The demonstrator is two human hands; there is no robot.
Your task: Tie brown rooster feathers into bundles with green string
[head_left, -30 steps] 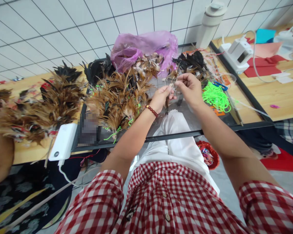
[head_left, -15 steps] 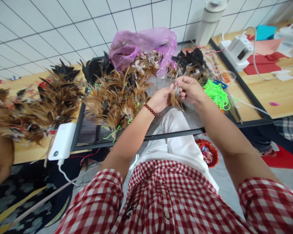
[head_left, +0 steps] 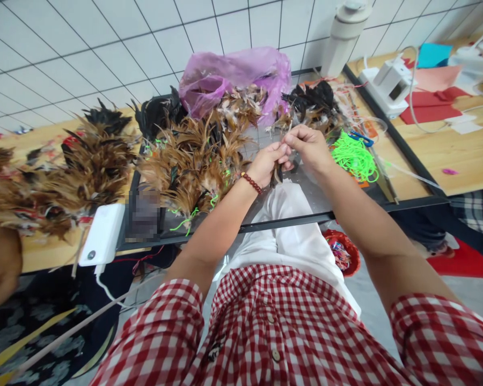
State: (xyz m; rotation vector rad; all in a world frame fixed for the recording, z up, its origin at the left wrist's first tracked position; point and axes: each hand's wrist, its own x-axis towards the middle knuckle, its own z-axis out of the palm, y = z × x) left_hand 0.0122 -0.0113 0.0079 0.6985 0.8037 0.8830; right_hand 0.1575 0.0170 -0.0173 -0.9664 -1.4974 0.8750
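Observation:
Over the glass-topped tray (head_left: 301, 210), my left hand (head_left: 266, 162), with a beaded bracelet at the wrist, is closed on a small bunch of feathers (head_left: 278, 176). Brown and dark tips stick out below its fingers. My right hand (head_left: 312, 147) meets it, thumb and fingers pinched together at the left fingertips. What lies in that pinch is hidden. Left of my hands spreads a large pile of brown feather bundles (head_left: 193, 155) with bright green ties. To the right lies a heap of neon green cord (head_left: 353, 156), with a blue-handled tool (head_left: 361, 138) beside it.
A purple plastic bag (head_left: 241, 67) with feathers stands at the back, black feathers (head_left: 316, 102) to its right. A white bottle (head_left: 343, 40) and power strip (head_left: 386, 88) are at right. More feathers (head_left: 100, 150) and a white power bank (head_left: 102, 234) lie left. A co-worker's arm (head_left: 0, 262) shows there.
The feather bunch has shifted from between my hands to under my left fingers, and less of it shows. My right hand has moved slightly left and its fingers pinch closer to the left ones.

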